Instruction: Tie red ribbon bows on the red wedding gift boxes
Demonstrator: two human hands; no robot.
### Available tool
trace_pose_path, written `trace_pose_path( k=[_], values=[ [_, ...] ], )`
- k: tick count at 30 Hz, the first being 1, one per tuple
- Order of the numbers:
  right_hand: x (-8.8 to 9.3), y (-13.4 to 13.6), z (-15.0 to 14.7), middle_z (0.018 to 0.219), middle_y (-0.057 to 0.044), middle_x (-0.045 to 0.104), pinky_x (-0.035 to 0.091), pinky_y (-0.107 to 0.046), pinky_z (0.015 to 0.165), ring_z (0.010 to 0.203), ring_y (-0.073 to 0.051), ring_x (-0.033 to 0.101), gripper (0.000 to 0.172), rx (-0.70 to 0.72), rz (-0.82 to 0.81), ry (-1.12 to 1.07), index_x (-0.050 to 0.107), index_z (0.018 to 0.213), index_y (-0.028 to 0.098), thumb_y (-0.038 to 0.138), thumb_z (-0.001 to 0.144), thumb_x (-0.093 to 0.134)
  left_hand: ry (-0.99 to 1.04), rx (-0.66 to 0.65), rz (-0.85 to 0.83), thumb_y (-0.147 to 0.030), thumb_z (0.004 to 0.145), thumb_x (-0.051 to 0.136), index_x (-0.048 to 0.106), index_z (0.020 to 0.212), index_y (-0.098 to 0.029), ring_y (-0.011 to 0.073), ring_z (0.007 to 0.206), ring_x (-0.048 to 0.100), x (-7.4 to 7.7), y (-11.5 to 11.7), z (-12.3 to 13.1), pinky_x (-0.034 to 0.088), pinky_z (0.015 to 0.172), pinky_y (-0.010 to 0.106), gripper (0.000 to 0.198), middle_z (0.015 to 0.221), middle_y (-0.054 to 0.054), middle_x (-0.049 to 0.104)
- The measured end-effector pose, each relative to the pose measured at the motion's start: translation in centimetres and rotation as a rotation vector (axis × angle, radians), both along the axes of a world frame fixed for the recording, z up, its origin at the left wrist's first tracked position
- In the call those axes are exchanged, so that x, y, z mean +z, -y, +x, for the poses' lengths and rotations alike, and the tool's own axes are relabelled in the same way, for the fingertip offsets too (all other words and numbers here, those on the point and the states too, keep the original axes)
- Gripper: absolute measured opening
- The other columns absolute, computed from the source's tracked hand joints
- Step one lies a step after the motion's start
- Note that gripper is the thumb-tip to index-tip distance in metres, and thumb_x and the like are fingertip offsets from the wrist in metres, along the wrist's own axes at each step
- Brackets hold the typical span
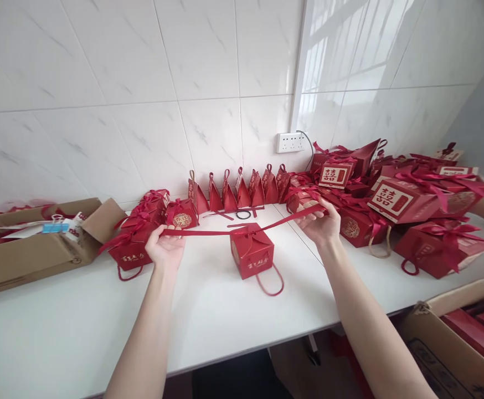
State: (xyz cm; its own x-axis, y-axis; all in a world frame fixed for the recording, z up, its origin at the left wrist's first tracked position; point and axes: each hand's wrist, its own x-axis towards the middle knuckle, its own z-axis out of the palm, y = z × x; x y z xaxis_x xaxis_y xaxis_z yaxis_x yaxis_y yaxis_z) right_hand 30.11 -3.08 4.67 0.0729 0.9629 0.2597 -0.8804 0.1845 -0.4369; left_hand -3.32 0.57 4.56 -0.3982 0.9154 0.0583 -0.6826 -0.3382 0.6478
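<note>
Both hands pinch one red ribbon (209, 232) taut: left hand (165, 246), right hand (320, 221). Ribbon apparently crosses the red gift box (251, 250) top, on the white tabletop (209, 310).

A single head-worn view looks forward and down from above the near edge of the white table (233, 321), close in, facing the tiled wall (142, 83) behind the table.

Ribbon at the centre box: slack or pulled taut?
Taut. The ribbon runs in straight lines from the left hand across the box top to the right hand, with no sag.
</note>
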Motion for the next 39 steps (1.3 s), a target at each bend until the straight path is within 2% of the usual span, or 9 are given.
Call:
trace_pose_path(
  k=[3, 8, 12, 16, 22, 28, 33, 36, 39],
  values=[
    [-0.1, 1.3, 0.2, 0.042, 0.01, 0.031, 0.044, -0.021, 0.047, 0.038, -0.004, 0.035, 0.042, -0.082, -0.132, 0.032, 0.027, 0.051, 0.019, 0.018, 0.064, 0.067, 0.142, -0.089, -0.072, -0.015, 0.059, 0.055, 0.044, 0.058, -0.018, 0.0105, 0.056, 0.055, -0.3, 0.1, 0.2, 0.05, 0.063, 0.027, 0.011, 0.054, -0.003, 0.05],
    [-0.4, 7.0, -0.2, 0.042, 0.009, 0.033, 0.041, -0.022, 0.047, 0.041, -0.006, 0.035, 0.04, -0.156, -0.266, 0.252, 0.037, 0.049, 0.019, 0.024, 0.062, 0.074, 0.087, -0.125, -0.128, -0.017, 0.062, 0.056, 0.039, 0.057, -0.018, 0.0075, 0.045, 0.045, -1.3, -0.6, 0.3, 0.044, 0.053, 0.023, 0.018, 0.046, -0.007, 0.038],
    [-2.6, 12.8, -2.9, 0.044, 0.007, 0.038, 0.039, -0.023, 0.053, 0.045, -0.007, 0.038, 0.042, -0.15, -0.257, 0.499, 0.042, 0.05, 0.019, 0.039, 0.068, 0.073, 0.046, -0.159, -0.207, -0.018, 0.067, 0.055, 0.039, 0.058, -0.018, 0.0064, 0.042, 0.042, -2.1, -1.7, 1.1, 0.039, 0.047, 0.021, 0.018, 0.049, -0.006, 0.042],
    [-4.9, 17.1, -6.2, 0.057, 0.001, 0.056, 0.037, -0.025, 0.062, 0.058, -0.011, 0.047, 0.039, -0.13, -0.278, 0.744, 0.049, 0.057, 0.018, 0.048, 0.079, 0.061, -0.032, -0.186, -0.254, -0.021, 0.072, 0.053, 0.039, 0.059, -0.019, 0.0094, 0.05, 0.052, -1.5, -2.8, 2.4, 0.042, 0.051, 0.022, 0.019, 0.055, -0.004, 0.05],
    [-3.9, 18.8, -4.2, 0.059, 0.001, 0.056, 0.033, -0.025, 0.063, 0.062, -0.012, 0.044, 0.039, -0.281, -0.289, 0.848, 0.05, 0.06, 0.018, 0.051, 0.078, 0.061, -0.235, -0.234, -0.222, -0.021, 0.078, 0.049, 0.044, 0.061, -0.018, 0.0122, 0.057, 0.059, 1.9, -3.6, 3.1, 0.046, 0.055, 0.024, 0.017, 0.059, -0.001, 0.055],
    [-2.7, 21.1, -2.5, 0.055, 0.001, 0.052, 0.033, -0.025, 0.061, 0.06, -0.013, 0.045, 0.042, -0.204, -0.328, 0.943, 0.045, 0.058, 0.018, 0.052, 0.08, 0.057, -0.476, -0.305, -0.172, -0.017, 0.077, 0.055, 0.05, 0.063, -0.015, 0.012, 0.046, 0.056, 4.4, -3.4, 3.7, 0.045, 0.049, 0.025, 0.016, 0.052, -0.001, 0.055],
    [-3.7, 23.8, -5.8, 0.057, 0.002, 0.047, 0.03, -0.024, 0.056, 0.056, -0.011, 0.039, 0.047, -0.022, -0.32, 1.164, 0.041, 0.06, 0.018, 0.06, 0.079, 0.05, -0.662, -0.318, -0.163, -0.02, 0.075, 0.065, 0.055, 0.066, -0.014, 0.0131, 0.044, 0.058, 4.7, -4.3, 4.2, 0.047, 0.046, 0.025, 0.015, 0.055, 0.002, 0.06],
    [-4.8, 24.9, -7.6, 0.056, 0.005, 0.034, 0.023, -0.022, 0.051, 0.054, -0.009, 0.029, 0.049, 0.064, -0.323, 1.214, 0.035, 0.06, 0.019, 0.063, 0.08, 0.046, -0.769, -0.315, -0.187, -0.018, 0.069, 0.072, 0.057, 0.065, -0.012, 0.0153, 0.044, 0.059, 4.2, -5.1, 4.1, 0.047, 0.043, 0.025, 0.016, 0.056, 0.005, 0.061],
    [-5.4, 25.4, -8.3, 0.058, 0.005, 0.034, 0.023, -0.023, 0.051, 0.055, -0.009, 0.029, 0.049, 0.107, -0.302, 1.196, 0.036, 0.06, 0.019, 0.062, 0.083, 0.043, -0.832, -0.282, -0.204, -0.015, 0.063, 0.076, 0.057, 0.063, -0.012, 0.0145, 0.043, 0.059, 3.5, -5.5, 4.2, 0.047, 0.043, 0.024, 0.019, 0.053, 0.003, 0.06]
  ],
)
